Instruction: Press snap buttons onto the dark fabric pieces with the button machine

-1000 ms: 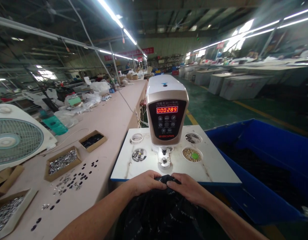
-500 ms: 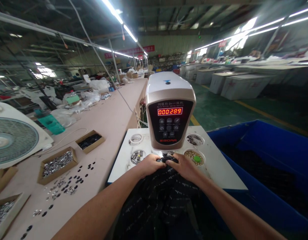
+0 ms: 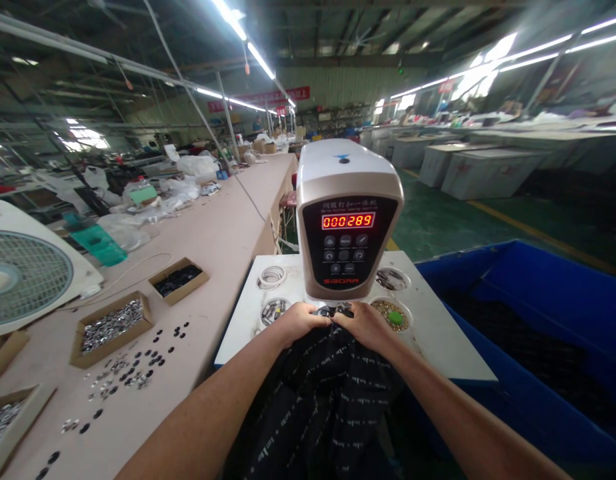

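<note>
Black fabric (image 3: 328,373) with rows of small white print hangs from both hands and bunches down in front of me. My left hand (image 3: 304,321) pinches its upper edge on the left. On the right, my right hand (image 3: 361,323) grips the same edge, thumbs close together. The held edge lies just under the front of a white and bronze button machine (image 3: 348,220), whose red display reads 000289. Whatever sits right under the machine's head is mostly hidden by the fingers and the fabric.
Around the machine, a white tabletop (image 3: 438,333) has round wells of metal parts, one with a green piece (image 3: 395,318). A blue bin (image 3: 538,267) with dark cloth stands right. On the left table are a box of metal snaps (image 3: 113,325), scattered black discs and a fan (image 3: 28,267).
The fabric's folds have shifted, and more of its printed front shows. Both hands stay closed on the edge near the machine. My view has moved slightly; the display reads the same.
</note>
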Available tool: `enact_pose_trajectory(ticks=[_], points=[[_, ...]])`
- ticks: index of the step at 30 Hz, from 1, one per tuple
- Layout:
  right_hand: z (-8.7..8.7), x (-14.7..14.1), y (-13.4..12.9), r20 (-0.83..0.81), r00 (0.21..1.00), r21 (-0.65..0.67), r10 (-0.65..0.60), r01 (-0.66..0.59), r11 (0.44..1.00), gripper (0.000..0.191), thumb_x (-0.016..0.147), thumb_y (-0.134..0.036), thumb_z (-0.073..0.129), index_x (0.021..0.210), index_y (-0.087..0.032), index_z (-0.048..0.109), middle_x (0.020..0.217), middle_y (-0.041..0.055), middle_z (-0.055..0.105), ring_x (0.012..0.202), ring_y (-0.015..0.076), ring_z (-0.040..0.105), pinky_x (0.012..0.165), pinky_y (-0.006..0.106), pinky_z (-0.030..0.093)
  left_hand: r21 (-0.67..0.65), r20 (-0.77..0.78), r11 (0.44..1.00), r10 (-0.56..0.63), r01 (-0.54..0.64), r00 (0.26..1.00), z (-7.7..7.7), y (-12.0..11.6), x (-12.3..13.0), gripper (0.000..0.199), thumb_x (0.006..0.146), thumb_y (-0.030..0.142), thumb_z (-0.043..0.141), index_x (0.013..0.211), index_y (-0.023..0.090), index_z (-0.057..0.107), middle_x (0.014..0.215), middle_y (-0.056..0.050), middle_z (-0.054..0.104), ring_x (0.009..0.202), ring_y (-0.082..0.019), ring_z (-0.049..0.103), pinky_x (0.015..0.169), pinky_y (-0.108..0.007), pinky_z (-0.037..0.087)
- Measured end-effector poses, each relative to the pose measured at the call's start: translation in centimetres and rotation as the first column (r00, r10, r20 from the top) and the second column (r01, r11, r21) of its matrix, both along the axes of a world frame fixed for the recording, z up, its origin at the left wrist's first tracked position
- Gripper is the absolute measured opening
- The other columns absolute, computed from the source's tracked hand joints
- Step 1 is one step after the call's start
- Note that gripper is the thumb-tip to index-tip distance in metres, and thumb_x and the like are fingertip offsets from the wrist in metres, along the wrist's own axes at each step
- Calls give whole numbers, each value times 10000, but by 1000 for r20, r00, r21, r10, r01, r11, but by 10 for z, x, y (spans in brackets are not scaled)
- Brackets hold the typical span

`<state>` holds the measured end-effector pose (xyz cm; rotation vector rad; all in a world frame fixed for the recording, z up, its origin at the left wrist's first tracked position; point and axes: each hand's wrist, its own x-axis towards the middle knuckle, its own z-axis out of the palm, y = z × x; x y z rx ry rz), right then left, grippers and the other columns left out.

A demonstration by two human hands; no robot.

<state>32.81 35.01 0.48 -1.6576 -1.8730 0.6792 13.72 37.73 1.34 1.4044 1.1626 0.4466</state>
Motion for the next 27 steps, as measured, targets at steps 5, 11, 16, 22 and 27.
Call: enact_pose_trajectory(ticks=[5, 11, 16, 22, 27], points=[[-3, -2, 0, -13, 1000, -10, -19, 19, 1000, 252, 839, -378, 568, 719, -183, 673, 729, 37, 724, 733, 229, 645, 587, 265, 349, -52, 21, 999, 11, -10, 1000, -5, 4, 0, 287, 650, 367, 745, 808, 136, 684, 706, -23, 671, 649, -176, 586, 658, -293, 440], [-11, -4, 1, -52, 998, -1, -45, 45, 999, 213, 824, -351, 584, 736, -186, 686, 739, 37, 728, 759, 234, 652, 619, 269, 389, -47, 15, 999, -1, 2, 1000, -12, 9, -6, 339, 622, 417, 787, 775, 139, 669, 676, -18, 653, 638, -177, 580, 656, -288, 431], [-22, -2, 3, -79, 991, -2, -109, 109, 994, 247, 814, -375, 631, 925, -171, 717, 845, 61, 760, 809, 243, 677, 694, 287, 445, 42, 50, 998, 43, -45, 998, -21, 7, -11, 384, 639, 421, 764, 869, 149, 619, 782, -8, 667, 730, -166, 587, 700, -265, 419], [-23, -1, 3, -76, 990, -10, -121, 120, 993, 264, 813, -357, 640, 982, -171, 718, 885, 72, 769, 835, 250, 686, 755, 311, 465, 138, 42, 987, 82, -87, 996, -28, 2, -11, 277, 705, 350, 697, 871, 156, 590, 791, 1, 640, 737, -155, 564, 721, -271, 400], [-21, 0, 3, -76, 993, -21, -86, 85, 996, 253, 837, -346, 619, 995, -169, 706, 948, 82, 773, 877, 252, 692, 761, 307, 464, 155, 30, 985, 71, -75, 997, -31, 3, -11, 245, 732, 330, 673, 884, 154, 595, 776, 4, 626, 725, -150, 549, 705, -268, 396]])
